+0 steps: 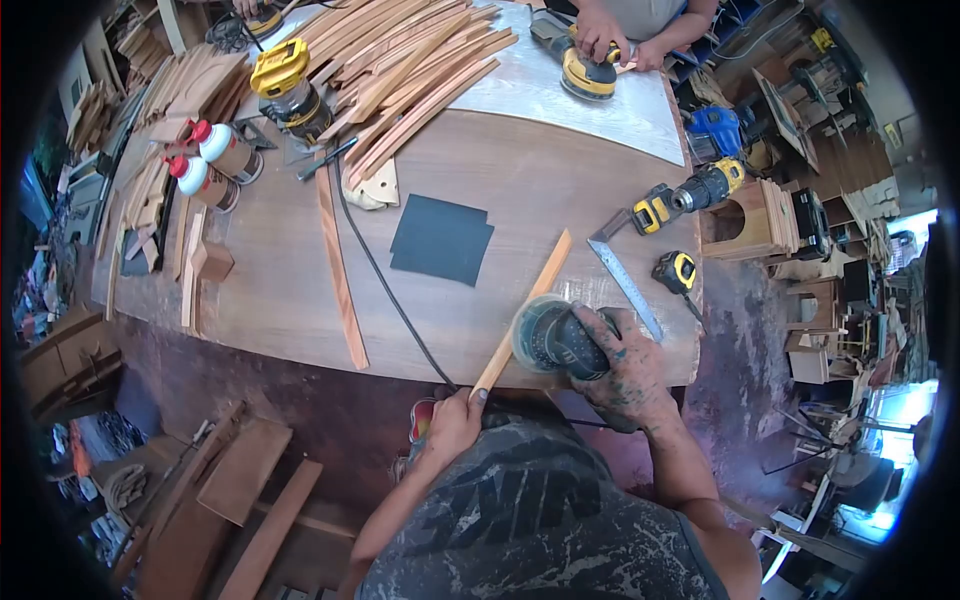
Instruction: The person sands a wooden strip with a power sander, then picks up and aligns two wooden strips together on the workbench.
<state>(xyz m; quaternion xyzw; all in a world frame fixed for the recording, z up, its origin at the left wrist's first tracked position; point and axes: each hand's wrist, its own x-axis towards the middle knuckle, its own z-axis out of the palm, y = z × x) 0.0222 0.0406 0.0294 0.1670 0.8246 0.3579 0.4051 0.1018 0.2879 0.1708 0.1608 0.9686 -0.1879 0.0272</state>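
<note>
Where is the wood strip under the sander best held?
Its near end, from the near side of the table: the sander covers the middle of the strip, and that end reaches the edge, where the left hand pinches it.

This is a woodworking workshop. A long wooden counter (280,290) carries a heap of curved slats (400,70) at its far edge, with a router (285,85) and glue bottles (225,150) towards the far left corner. A drill (690,195), square (625,275) and tape measure (677,270) lie along the right edge, a sander (555,340) sits on a strip (525,305) at the near edge, and boards (245,480) lie on the floor.
</note>
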